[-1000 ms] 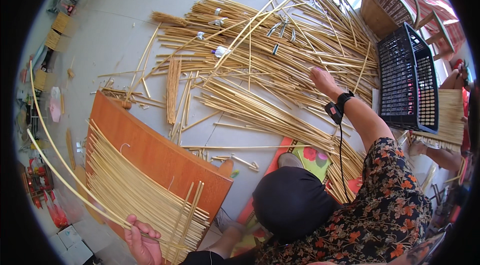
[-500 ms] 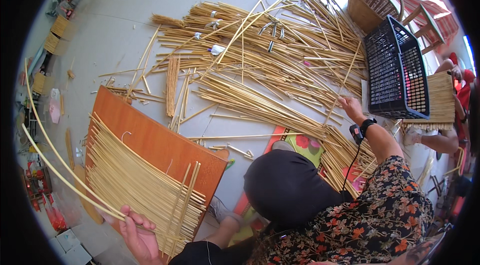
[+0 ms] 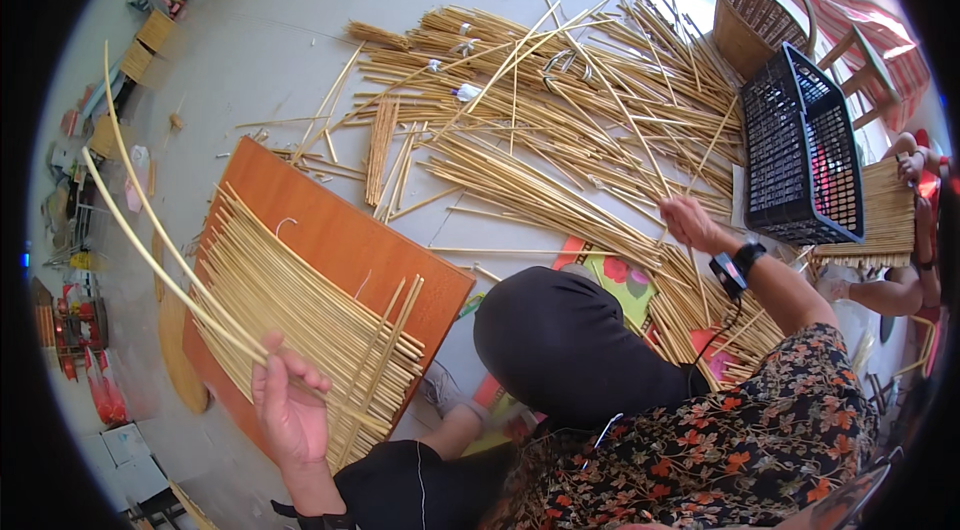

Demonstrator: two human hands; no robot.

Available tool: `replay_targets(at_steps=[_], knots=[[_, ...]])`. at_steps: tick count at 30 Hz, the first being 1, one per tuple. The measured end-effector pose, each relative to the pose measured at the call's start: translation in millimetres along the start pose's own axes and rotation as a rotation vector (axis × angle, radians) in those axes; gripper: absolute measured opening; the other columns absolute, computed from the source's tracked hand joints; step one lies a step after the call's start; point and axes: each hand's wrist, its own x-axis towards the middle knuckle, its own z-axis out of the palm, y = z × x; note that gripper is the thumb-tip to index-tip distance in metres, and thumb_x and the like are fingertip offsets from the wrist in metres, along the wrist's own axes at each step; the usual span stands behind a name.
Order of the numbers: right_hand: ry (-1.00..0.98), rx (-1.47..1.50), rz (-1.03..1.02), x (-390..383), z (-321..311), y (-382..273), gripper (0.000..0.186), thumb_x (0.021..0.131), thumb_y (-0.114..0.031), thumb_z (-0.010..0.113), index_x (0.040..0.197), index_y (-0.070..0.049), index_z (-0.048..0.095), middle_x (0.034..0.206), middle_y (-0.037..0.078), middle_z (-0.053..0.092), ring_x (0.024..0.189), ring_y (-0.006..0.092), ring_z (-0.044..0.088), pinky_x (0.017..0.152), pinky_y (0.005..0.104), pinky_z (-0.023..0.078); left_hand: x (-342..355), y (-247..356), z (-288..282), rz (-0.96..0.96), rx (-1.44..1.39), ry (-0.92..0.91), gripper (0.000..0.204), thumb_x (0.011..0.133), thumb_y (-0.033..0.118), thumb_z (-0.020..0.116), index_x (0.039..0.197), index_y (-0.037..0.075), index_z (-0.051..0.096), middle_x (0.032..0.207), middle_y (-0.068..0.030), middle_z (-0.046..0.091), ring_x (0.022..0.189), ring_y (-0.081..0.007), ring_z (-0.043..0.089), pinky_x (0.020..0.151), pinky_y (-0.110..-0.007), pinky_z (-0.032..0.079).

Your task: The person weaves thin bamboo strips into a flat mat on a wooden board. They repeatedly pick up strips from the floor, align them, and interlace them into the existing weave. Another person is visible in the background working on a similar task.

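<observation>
Two long, pale, curved plant stalks (image 3: 148, 236) pass through my left hand (image 3: 293, 408), its fingers curled around them. Below them a row of side-by-side stalks (image 3: 300, 280) lies on an orange-brown board (image 3: 270, 180), with two thin cords at its upper edge. A couple of stalks (image 3: 392, 338) lie crosswise on the row's right end. My right hand (image 3: 688, 224) is closed over the loose stalk pile (image 3: 540, 195); one long thin stalk (image 3: 630, 122) seems to run through its fist. The palm side of that hand is hidden.
A black plastic crate (image 3: 800, 145), a wicker basket (image 3: 757, 25) and a wooden stool (image 3: 862, 70) stand at the far right. Another person's hand (image 3: 911, 164) touches a second stalk mat (image 3: 872, 215). My black-clad knee (image 3: 560, 350) rises between my arms.
My left hand has risen slightly, carrying the two stalks. My right hand has closed more tightly, and a long stalk now slants from it across the pile. The whole view has shifted a little.
</observation>
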Motion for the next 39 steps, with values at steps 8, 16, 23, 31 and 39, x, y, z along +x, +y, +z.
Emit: replay_targets(at_steps=[8,16,23,31,39], knots=[[-0.079,-0.068,0.051,-106.4,36.5,70.1,0.027,0.105,-0.026,0.053,0.101,-0.002,0.065,0.068,0.001,0.058,0.06,0.0097,0.057,0.056,0.0238,0.047,-5.0,-5.9,-8.7,-0.002,0.008,-0.044,0.031,0.106,0.02,0.052,0.133,0.005,0.054,0.087,-0.0028,0.058,0.077,-0.013,0.058,0.07,-0.031,0.051],[-0.488,0.05,-0.016,-45.3,126.1,-58.1,0.038,0.105,-0.034,0.051,0.095,-0.001,0.067,0.057,-0.003,0.042,0.051,0.0063,0.038,0.048,0.0232,0.031,6.0,-17.7,1.6,-0.032,-0.059,-0.116,0.03,0.104,0.018,0.055,0.13,0.005,0.055,0.116,-0.0126,0.067,0.106,-0.0224,0.066,0.091,-0.038,0.056],[-0.887,-0.087,-0.069,14.2,219.9,-140.4,0.044,0.106,-0.038,0.049,0.088,-0.002,0.067,0.051,-0.003,0.042,0.045,0.0062,0.034,0.045,0.0245,0.027,22.4,-34.0,3.5,0.026,-0.148,-0.109,0.031,0.104,0.017,0.056,0.133,0.006,0.054,0.131,-0.0172,0.062,0.125,-0.0288,0.059,0.106,-0.044,0.049],[-1.079,-0.248,-0.077,25.5,289.9,-181.4,0.047,0.106,-0.045,0.049,0.093,-0.005,0.07,0.063,-0.003,0.052,0.054,0.0066,0.048,0.049,0.0219,0.04,30.3,-37.1,0.6,0.08,-0.226,-0.055,0.025,0.105,0.016,0.055,0.127,0.006,0.057,0.123,-0.0173,0.065,0.118,-0.0307,0.063,0.103,-0.046,0.052],[-0.998,-0.365,-0.209,45.8,288.9,-163.5,0.051,0.107,-0.046,0.045,0.114,-0.002,0.07,0.08,0.004,0.065,0.061,0.0094,0.056,0.053,0.0237,0.048,33.8,-42.1,-7.4,0.127,-0.217,-0.01,0.013,0.105,0.017,0.054,0.113,0.008,0.058,0.107,-0.0127,0.068,0.106,-0.0275,0.067,0.096,-0.045,0.056]])
